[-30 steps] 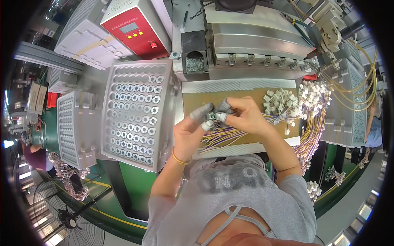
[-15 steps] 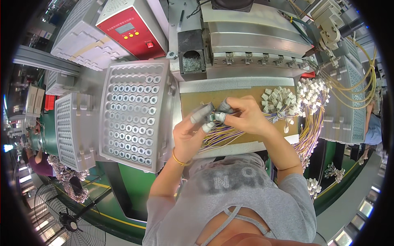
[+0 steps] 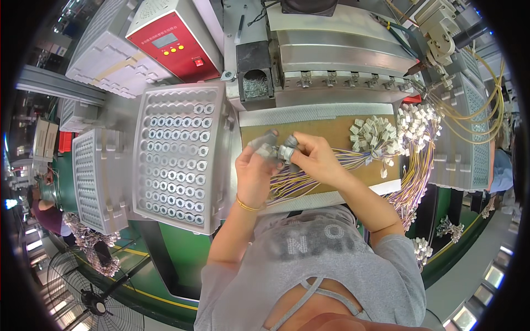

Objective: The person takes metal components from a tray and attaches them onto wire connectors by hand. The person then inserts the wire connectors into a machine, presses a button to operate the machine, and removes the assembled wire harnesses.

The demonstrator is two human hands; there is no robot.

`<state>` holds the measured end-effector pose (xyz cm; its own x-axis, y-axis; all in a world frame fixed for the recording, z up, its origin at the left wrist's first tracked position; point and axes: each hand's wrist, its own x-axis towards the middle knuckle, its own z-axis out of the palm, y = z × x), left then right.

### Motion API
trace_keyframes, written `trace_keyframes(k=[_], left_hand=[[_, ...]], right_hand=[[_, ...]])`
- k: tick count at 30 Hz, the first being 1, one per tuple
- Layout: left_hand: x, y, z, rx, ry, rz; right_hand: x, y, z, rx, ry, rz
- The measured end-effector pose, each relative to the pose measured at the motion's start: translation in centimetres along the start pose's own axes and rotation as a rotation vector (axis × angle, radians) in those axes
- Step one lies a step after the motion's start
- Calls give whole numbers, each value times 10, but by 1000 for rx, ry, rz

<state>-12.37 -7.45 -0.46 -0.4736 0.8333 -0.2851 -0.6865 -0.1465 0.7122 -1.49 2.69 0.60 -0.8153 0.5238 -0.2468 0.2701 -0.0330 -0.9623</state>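
My left hand (image 3: 255, 172) and my right hand (image 3: 316, 159) meet over the brown work board, fingertips almost touching. Grey and white covers wrap several fingertips on both. My right thumb and fingers are pinched together; whatever lies between them is too small to name. The left fingers are curled in and partly blurred, so what they hold is hidden too. Just below runs a bundle of yellow, purple and white wires (image 3: 298, 183). Its wires lead right to a cluster of white plug connectors (image 3: 372, 134) on the brown board (image 3: 258, 132).
Left of the board, a pale tray (image 3: 139, 182) holds rows of metal ring-shaped parts. Behind stand a red control box (image 3: 175, 45), a black box with a round opening (image 3: 254, 55) and a metal fixture (image 3: 342, 52). More connectors (image 3: 419, 124) hang at the right; pliers (image 3: 395, 33) lie behind.
My left fingers have shifted up and blurred, and my right hand has drawn slightly left. The small piece visible between the fingertips is now hidden.
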Motion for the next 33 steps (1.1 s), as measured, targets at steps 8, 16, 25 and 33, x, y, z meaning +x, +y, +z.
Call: trace_keyframes(k=[8, 16, 25, 33], left_hand=[[5, 2, -1, 35, -175, -52], [17, -30, -43, 1641, -366, 531], [40, -27, -27, 1357, -131, 533], [55, -49, -18, 952, -476, 37]], right_hand=[[10, -10, -6, 66, 12, 9], [40, 9, -32, 495, 688, -204], [45, 2, -30, 379, 736, -200], [69, 1, -4, 663, 784, -197]])
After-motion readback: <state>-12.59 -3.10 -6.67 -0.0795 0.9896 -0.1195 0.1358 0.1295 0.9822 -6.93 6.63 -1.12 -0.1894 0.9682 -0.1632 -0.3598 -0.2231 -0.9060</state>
